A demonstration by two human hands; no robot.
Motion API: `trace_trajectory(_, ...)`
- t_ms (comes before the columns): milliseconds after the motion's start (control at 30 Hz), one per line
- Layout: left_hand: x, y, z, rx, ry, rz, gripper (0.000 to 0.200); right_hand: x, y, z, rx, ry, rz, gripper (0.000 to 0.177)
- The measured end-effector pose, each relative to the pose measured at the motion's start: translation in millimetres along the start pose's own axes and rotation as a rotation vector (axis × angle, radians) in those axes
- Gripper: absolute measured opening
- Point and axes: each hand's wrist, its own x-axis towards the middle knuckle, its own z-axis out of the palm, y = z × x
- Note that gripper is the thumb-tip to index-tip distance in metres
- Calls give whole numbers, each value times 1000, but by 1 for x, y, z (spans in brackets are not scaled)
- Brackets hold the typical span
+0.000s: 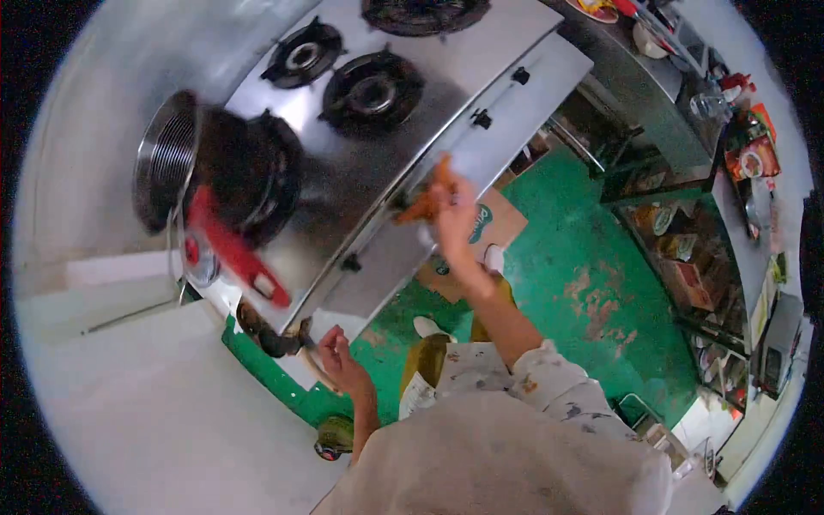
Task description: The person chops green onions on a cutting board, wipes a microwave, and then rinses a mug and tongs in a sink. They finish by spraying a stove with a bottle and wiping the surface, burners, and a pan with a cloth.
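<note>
My right hand [457, 213] is closed on an orange cloth [421, 207], which lies against the front panel of a steel gas stove [348, 176]. Part of the cloth sticks up above my fingers, and motion blurs it a little. Black knobs [481, 118] line that panel on either side of the cloth. Lower down, at the stove's left front corner, my left hand [342, 359] is held with its fingers apart. Beside it are a pale curved strip [316, 365] and a dark round object [276, 336] below the stove's edge.
A dark pan with a red handle [232, 249] rests at the stove's left end, near a ribbed metal pot [167, 154]. Black burners [373, 94] sit on top. Flattened cardboard [506, 225] lies on the green floor [592, 257]. Loaded shelves [687, 249] stand right.
</note>
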Motion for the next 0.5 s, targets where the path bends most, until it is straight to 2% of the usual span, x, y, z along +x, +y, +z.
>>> trace_trajectory(33, -4, 8, 22, -4, -10, -12, 20, -1, -9, 13, 289, -64, 43, 22)
trace_trajectory(133, -11, 28, 68, 87, -80, -3, 20, 24, -3, 27, 177, 34, 16, 21)
trace_trajectory(200, -21, 49, 97, 46, -68, -2, 20, 38, 13, 23, 337, -58, 226, 22)
trace_trajectory(233, -25, 53, 107, 59, -68, -1, 20, 47, 27, 26, 342, -57, 238, 22)
trace_trajectory(300, -31, 57, 121, 113, -29, -60, 19, 64, 54, 33, 444, 39, 418, 21)
trace_trajectory(333, -33, 59, 126, 119, -25, -60, 19, 68, 51, 32, 448, 36, 424, 21)
trace_trajectory(400, -33, 62, 134, 168, -42, -56, 18, 75, 23, 28, 382, 103, 572, 18)
trace_trajectory(433, -31, 64, 139, 177, -45, -51, 18, 75, 3, 22, 387, 108, 579, 18)
trace_trajectory(500, -31, 67, 149, 127, -35, -90, 17, 70, -26, 8, 149, 58, 338, 17)
